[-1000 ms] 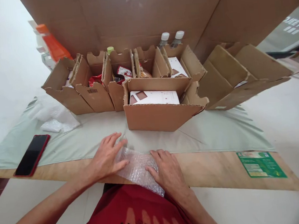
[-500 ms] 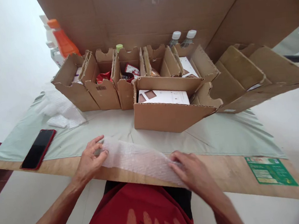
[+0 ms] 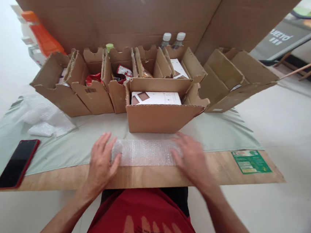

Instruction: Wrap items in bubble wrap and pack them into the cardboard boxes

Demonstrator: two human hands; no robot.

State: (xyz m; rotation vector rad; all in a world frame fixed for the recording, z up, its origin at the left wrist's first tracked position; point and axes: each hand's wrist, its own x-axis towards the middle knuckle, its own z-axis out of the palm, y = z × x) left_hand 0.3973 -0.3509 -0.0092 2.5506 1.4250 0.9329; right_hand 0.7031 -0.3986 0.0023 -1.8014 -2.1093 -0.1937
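Your left hand (image 3: pixel 102 162) lies palm down with its fingers spread. Its fingertips rest on the left end of a strip of bubble wrap (image 3: pixel 145 152). Your right hand (image 3: pixel 191 159) is also flat and open, covering the right end of the strip, though it is blurred and you cannot make out each finger. Neither hand pinches anything; both press down on the wrap.

The bubble wrap lies stretched out sideways between your 2 hands, on the near edge of a pale green sheet (image 3: pixel 217 134). That sheet covers most of the wooden bench (image 3: pixel 68 180).

Just beyond the wrap stands an open carton (image 3: pixel 158 119) with a white box (image 3: pixel 158 98) lying inside it. Behind it runs a row of open cartons (image 3: pixel 87 97) holding packets, and 2 clear bottles (image 3: pixel 166 39) with white caps stand at the back. A large cardboard sheet (image 3: pixel 134 12) rises behind everything.

At the far left, an orange bottle (image 3: pixel 42 37) stands by the row. Loose pieces of bubble wrap (image 3: pixel 45 119) lie on the sheet below it. A dark phone (image 3: pixel 17 163) with a red rim lies near the bench edge, well apart from your left hand. A green label (image 3: pixel 250 161) sits on the bare wood to your right.
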